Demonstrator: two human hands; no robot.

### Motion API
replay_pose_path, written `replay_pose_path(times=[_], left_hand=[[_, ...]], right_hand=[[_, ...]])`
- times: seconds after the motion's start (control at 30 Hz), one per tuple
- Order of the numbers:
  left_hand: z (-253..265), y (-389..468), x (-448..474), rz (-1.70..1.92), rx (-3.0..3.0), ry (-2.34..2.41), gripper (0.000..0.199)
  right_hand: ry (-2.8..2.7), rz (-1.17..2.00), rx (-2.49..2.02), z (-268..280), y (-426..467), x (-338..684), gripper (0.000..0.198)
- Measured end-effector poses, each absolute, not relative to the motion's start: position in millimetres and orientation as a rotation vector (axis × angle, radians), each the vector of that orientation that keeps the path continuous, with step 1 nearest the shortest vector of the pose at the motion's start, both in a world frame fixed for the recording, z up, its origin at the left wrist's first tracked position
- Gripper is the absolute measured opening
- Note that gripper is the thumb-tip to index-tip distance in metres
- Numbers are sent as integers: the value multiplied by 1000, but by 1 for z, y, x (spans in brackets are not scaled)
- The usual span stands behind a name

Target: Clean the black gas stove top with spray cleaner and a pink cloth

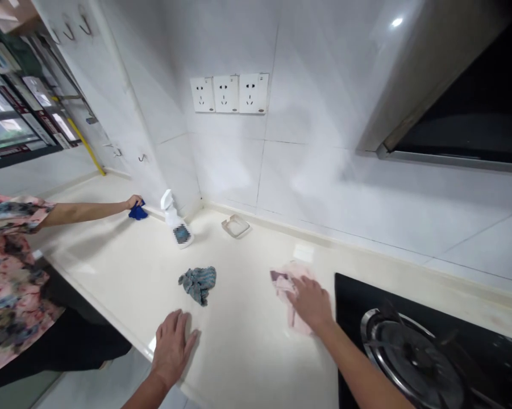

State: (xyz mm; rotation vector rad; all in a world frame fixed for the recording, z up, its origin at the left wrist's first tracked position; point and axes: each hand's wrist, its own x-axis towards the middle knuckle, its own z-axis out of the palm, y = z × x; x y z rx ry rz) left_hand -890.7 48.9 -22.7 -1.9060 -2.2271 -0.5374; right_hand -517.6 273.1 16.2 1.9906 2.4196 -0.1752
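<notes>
The right hand [310,301] holds a pink cloth [295,319] against the surface [247,341] beside a black stove [350,301]. The left hand [171,345] rests loosely spread near a grey cloth [199,282].

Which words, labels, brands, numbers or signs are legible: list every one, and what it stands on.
No text can be read.
Spray bottle: its label is pixelated.
Wall sockets: marks too small to read.
Window frame: red-and-white patches, too blurred to read.

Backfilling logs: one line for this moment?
left hand: on counter | right hand: on pink cloth | gray-blue cloth: unheld
</notes>
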Motion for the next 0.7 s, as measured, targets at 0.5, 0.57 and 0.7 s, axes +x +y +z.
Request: replay_pose_path(times=[0.5,0.57,0.7], left_hand=[[-36,48,-896,-511,-1848,-2184,44],[-34,48,-896,-510,-1849,-2190,43],[-30,47,-897,-524,-1841,-2212,38]], right_hand=[[2424,-59,2062,32,410,-578,56],[2622,-83,1819,35,385,-613,51],[2933,-92,1401,27,303,-665,44]])
